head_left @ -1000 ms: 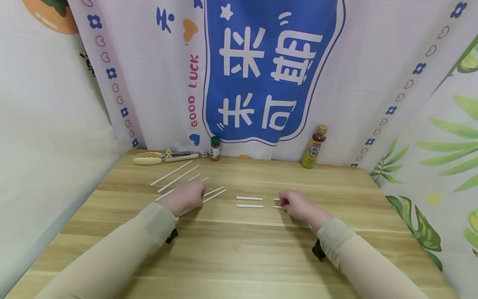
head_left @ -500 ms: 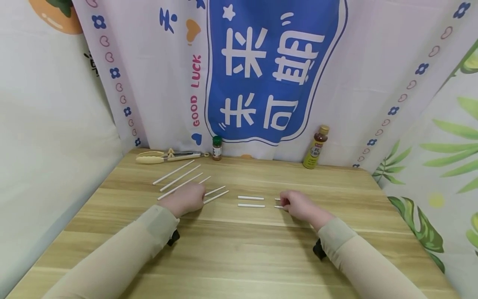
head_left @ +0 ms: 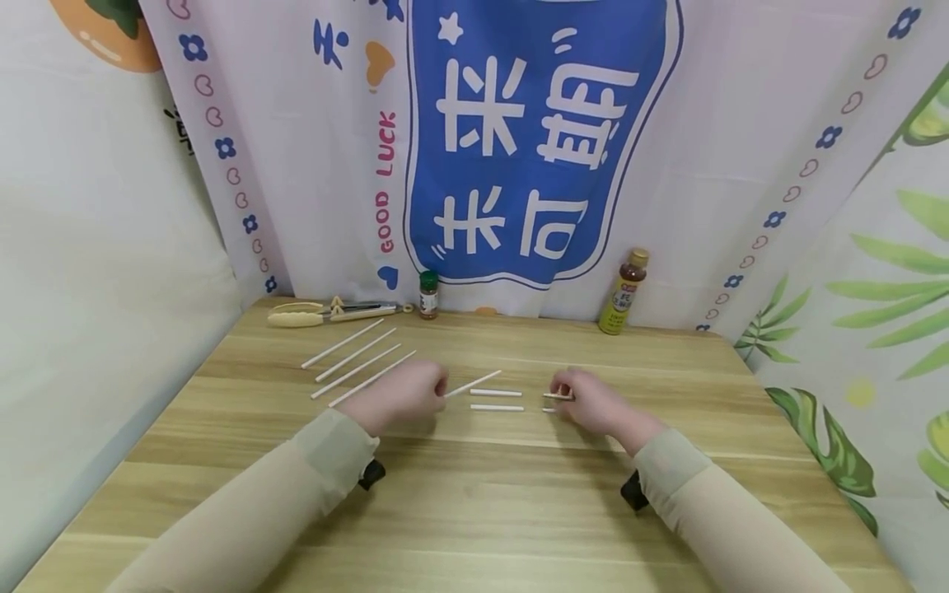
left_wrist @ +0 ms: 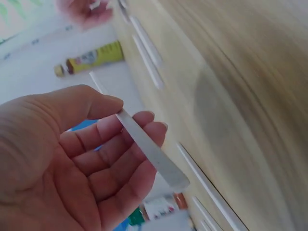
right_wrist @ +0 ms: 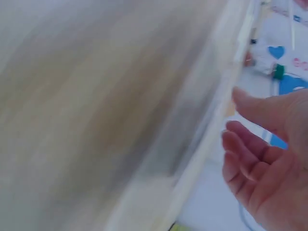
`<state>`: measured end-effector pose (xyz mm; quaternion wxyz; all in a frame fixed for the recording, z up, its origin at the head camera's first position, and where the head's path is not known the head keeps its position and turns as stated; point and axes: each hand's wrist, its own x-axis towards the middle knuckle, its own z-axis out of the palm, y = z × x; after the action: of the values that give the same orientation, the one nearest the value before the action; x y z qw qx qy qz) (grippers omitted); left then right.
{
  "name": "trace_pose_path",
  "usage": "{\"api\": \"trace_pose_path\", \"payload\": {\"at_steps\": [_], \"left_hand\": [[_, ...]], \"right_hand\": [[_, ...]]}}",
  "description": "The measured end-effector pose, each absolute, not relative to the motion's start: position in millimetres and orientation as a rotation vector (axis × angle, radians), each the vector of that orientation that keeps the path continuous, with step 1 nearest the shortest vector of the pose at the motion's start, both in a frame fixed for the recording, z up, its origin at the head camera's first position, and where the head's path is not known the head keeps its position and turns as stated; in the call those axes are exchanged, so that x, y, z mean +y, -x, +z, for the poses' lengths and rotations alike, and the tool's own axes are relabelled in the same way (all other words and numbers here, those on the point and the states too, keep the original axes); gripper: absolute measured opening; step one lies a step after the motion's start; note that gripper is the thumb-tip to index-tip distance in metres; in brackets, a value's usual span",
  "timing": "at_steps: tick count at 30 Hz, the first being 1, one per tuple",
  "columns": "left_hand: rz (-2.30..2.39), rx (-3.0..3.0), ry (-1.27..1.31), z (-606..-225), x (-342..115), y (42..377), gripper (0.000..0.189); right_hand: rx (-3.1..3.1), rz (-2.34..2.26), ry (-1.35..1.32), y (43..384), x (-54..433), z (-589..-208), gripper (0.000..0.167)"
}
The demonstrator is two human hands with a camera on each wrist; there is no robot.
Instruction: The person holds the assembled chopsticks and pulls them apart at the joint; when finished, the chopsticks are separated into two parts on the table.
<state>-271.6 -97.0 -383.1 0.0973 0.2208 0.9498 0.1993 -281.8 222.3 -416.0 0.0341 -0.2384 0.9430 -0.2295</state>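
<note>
My left hand (head_left: 408, 391) pinches a white chopstick (head_left: 474, 384) between thumb and fingers, its thin tip pointing right. In the left wrist view the chopstick's thick end (left_wrist: 171, 178) faces the camera, with the fingers curved behind it. On the table (head_left: 474, 486) lie two shorter white sticks (head_left: 497, 408), side by side between the hands. At the right, my right hand (head_left: 586, 399) is over two more white stick ends (head_left: 549, 395), which it partly covers. The right wrist view shows that hand (right_wrist: 264, 159) with thumb and fingers apart and nothing between them.
Several white chopsticks (head_left: 348, 343) lie slanted in a row at the left. Along the back edge are tongs (head_left: 296, 316), a green-capped spice jar (head_left: 427, 295) and a yellow-labelled bottle (head_left: 623, 292). A printed curtain (head_left: 334, 206) hangs behind.
My left hand has moved right with the chopstick, uncovering the slanted chopsticks behind it. Its tip now reaches near the middle pair. The right hand has shifted slightly and its fingers have loosened.
</note>
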Motion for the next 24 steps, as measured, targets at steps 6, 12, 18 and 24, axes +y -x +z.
{"api": "trace_pose_path", "payload": {"at_steps": [6,12,18,24], "left_hand": [[0.59,2.775,-0.803,-376.3,-67.0,271.1,0.013],[0.629,2.709,-0.958,-370.8,-44.4,271.1,0.012],[0.679,2.685,-1.055,-367.6,-33.2,269.4,0.011],[0.651,2.648,-1.146,-375.2,-25.5,271.6,0.016]], "right_hand": [[2.964,-0.894,0.99,265.7,195.0,-391.9,0.031],[2.98,-0.655,1.277,256.4,177.4,-390.0,0.027],[2.961,-0.741,1.24,253.2,175.8,-393.8,0.005],[3.014,-0.662,1.219,250.1,174.6,-393.4,0.006]]}}
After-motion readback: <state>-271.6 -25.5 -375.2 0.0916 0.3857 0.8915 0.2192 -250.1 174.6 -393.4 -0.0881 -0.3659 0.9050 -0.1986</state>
